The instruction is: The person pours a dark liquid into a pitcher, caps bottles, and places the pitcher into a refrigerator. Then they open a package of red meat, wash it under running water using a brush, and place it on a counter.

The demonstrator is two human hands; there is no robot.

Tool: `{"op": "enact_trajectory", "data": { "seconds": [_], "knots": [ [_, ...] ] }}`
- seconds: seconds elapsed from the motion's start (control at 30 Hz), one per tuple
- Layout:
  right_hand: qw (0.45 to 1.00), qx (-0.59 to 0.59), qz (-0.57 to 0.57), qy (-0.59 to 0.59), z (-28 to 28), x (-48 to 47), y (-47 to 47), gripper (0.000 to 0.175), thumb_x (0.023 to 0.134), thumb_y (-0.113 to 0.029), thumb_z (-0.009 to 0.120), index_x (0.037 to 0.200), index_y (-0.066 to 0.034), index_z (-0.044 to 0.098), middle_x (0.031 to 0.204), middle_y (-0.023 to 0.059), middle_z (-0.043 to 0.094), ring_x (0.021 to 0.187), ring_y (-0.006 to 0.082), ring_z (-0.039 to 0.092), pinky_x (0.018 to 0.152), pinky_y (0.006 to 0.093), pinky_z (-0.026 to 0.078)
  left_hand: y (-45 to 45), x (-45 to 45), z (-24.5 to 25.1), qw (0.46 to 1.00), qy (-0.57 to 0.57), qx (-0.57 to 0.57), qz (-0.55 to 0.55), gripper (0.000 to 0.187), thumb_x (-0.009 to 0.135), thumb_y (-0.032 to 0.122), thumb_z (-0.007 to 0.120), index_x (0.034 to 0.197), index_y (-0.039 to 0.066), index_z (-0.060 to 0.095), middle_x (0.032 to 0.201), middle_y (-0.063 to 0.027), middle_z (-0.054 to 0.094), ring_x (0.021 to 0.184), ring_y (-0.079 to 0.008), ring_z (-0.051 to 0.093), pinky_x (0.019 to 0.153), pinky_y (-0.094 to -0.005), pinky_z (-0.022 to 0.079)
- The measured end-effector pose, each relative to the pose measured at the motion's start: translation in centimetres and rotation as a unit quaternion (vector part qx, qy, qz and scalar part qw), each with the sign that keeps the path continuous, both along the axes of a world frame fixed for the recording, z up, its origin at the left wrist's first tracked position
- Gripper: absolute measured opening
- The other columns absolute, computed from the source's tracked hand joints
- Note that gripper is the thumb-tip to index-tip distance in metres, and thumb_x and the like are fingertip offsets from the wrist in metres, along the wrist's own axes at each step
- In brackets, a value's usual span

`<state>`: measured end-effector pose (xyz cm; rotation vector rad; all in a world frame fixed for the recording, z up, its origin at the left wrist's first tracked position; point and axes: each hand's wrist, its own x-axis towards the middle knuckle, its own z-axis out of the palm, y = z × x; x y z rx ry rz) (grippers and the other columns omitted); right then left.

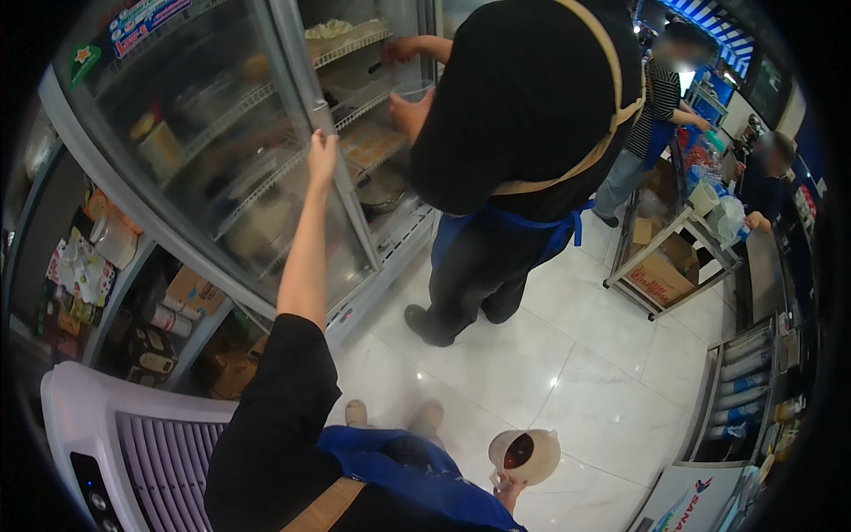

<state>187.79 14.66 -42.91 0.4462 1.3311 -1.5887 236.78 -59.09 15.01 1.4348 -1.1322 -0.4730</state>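
Observation:
My left hand (322, 158) is closed on the metal edge of a sliding glass door (326, 110) of a display refrigerator, arm stretched forward. Down at my right side, my right hand (510, 492) grips the handle of a whitish plastic jug (540, 459). Dark reddish-brown liquid (518, 452) shows inside the jug. Through the open part of the refrigerator I see wire shelves (352, 50), a tray of orange-topped items (369, 143) and a metal pot (382, 189). A person in a black shirt (525, 100) reaches in there, one hand holding a clear plastic tub (412, 90).
An air cooler (80, 405) stands close on my left, before shelves with jars and boxes (196, 289). A metal cart (665, 266) carrying bags and cardboard is at the right, with two more people beyond it. A rack of cup sleeves (741, 382) and a white chest (691, 495) line the right side.

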Motion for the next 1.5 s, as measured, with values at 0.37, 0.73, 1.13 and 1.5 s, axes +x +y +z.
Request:
{"op": "enact_trajectory", "data": {
  "seconds": [0.37, 0.73, 1.13, 1.5],
  "knots": [
    [0.992, -0.010, 0.085, 0.088, 6.8, 4.6, -9.4, 0.062, 0.088, -0.015, 0.046, 0.141, -0.0195, 0.015, 0.130, 0.0164, 0.045, 0.100, 0.0342, 0.058, 0.062, 0.0436, 0.057, 27.3, -8.8, -0.8, 0.999, -0.010, -0.009, 0.034, 0.044, 0.093, 0.025, 0.049, 0.123, -0.008, 0.051, 0.117, -0.0216, 0.061, 0.109, -0.0271, 0.059, 0.091, -0.0340, 0.043],
    [0.897, 0.031, 0.436, 0.064, 8.3, 7.8, -20.1, 0.073, 0.083, -0.002, 0.053, 0.140, -0.0174, 0.011, 0.118, 0.0225, 0.051, 0.080, 0.0356, 0.065, 0.044, 0.0400, 0.055, 54.2, 0.1, -6.3, 0.962, 0.033, -0.171, 0.212, 0.046, 0.099, 0.039, 0.031, 0.115, 0.003, 0.054, 0.113, -0.0082, 0.057, 0.109, -0.0177, 0.052, 0.091, -0.0341, 0.041],
    [0.780, -0.085, 0.602, 0.150, 10.4, 18.4, -37.0, 0.059, 0.090, -0.005, 0.052, 0.140, -0.0121, 0.021, 0.106, 0.0211, 0.057, 0.069, 0.0290, 0.066, 0.047, 0.0362, 0.056, 63.5, 14.1, -6.6, 0.969, 0.133, -0.183, 0.100, 0.025, 0.091, 0.027, 0.054, 0.090, 0.003, 0.059, 0.071, -0.0061, 0.055, 0.062, -0.0178, 0.052, 0.059, -0.0316, 0.045],
    [0.813, -0.057, 0.563, 0.137, 18.6, 32.1, -48.9, 0.079, 0.070, 0.008, 0.045, 0.143, -0.0088, 0.024, 0.108, 0.0177, 0.054, 0.067, 0.0291, 0.062, 0.044, 0.0391, 0.054, 71.9, 29.4, -8.0, 0.907, 0.261, -0.055, -0.325, 0.025, 0.089, 0.022, 0.056, 0.100, 0.000, 0.062, 0.075, -0.0149, 0.065, 0.077, -0.0284, 0.065, 0.074, -0.0394, 0.051]
  ]
}}
